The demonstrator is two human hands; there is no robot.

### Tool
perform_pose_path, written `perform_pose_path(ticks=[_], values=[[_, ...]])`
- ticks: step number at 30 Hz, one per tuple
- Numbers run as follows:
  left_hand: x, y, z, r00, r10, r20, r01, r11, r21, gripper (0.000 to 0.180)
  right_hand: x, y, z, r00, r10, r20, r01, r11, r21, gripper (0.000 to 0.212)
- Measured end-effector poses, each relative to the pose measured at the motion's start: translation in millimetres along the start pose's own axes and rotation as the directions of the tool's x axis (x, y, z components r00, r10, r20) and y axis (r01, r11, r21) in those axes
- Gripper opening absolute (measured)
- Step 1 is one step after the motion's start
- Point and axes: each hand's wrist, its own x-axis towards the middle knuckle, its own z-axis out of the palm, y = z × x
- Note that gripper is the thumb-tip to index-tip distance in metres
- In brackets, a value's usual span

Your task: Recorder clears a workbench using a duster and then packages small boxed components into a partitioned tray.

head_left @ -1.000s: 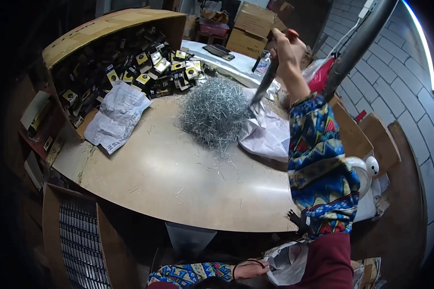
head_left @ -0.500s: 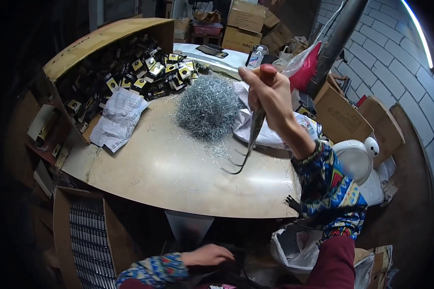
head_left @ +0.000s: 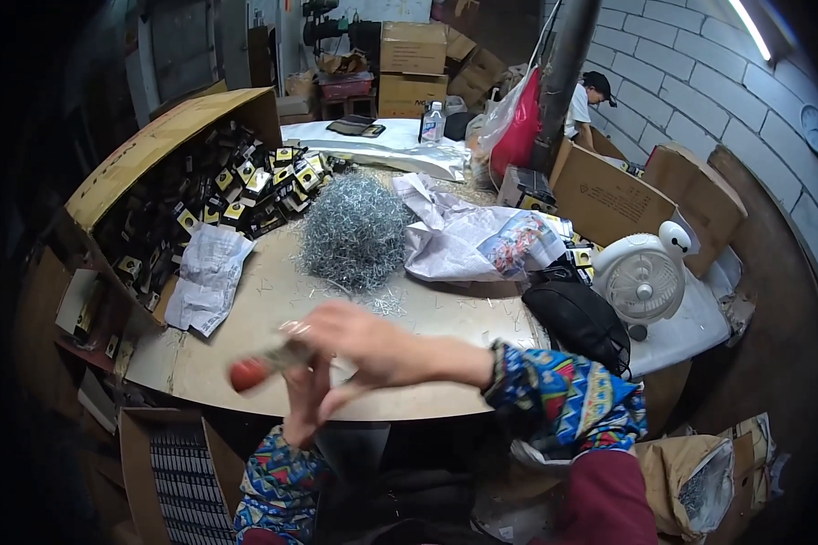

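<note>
My right hand [head_left: 364, 343] is over the front of the table [head_left: 445, 368], its fingers curled around a hand rake, smeared by motion. The red handle end [head_left: 248, 374] of this hand rake points left; its curved prongs, seen earlier, are hidden now. My left hand [head_left: 304, 401] reaches up from the table's front edge, just beneath the right hand and close to the tool. Blur and overlap hide whether its fingers grip the tool. Beyond both hands rises a tangled heap of small bent silver wire pieces [head_left: 354, 232], with some pieces scattered around it.
A tipped carton [head_left: 177, 136] spills small black-and-yellow boxes at left beside crumpled paper [head_left: 209, 277]. A white sack [head_left: 473, 241], a black bag [head_left: 577, 322] and a white fan [head_left: 641, 282] are at right. Another person [head_left: 586, 104] is behind cartons. A box of dark strips [head_left: 191, 472] stands lower left.
My right hand has come down and left with the hand rake, whose red end now points left. My left hand has risen to meet it. The view has tilted up and shifted right.
</note>
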Motion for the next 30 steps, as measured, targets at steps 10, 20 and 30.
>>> perform_pose_path(ticks=[10, 20, 30], values=[[87.5, -46.9, -82.3, 0.769, -0.582, -0.264, 0.581, 0.809, -0.090, 0.029, -176.5, 172.2, -96.3, 0.791, 0.611, -0.033, -0.055, 0.018, -0.998, 0.025], [124.6, -95.9, -112.8, 0.560, -0.800, -0.217, 0.813, 0.580, -0.039, 0.032, -86.5, 170.2, -178.2, 0.943, 0.324, -0.077, -0.052, -0.086, -0.995, 0.006], [138.7, -70.1, -31.4, 0.890, -0.106, 0.444, -0.403, 0.278, 0.872, 0.027, -98.3, 158.5, -181.8, 0.842, 0.475, -0.258, -0.358, 0.132, -0.924, 0.009]])
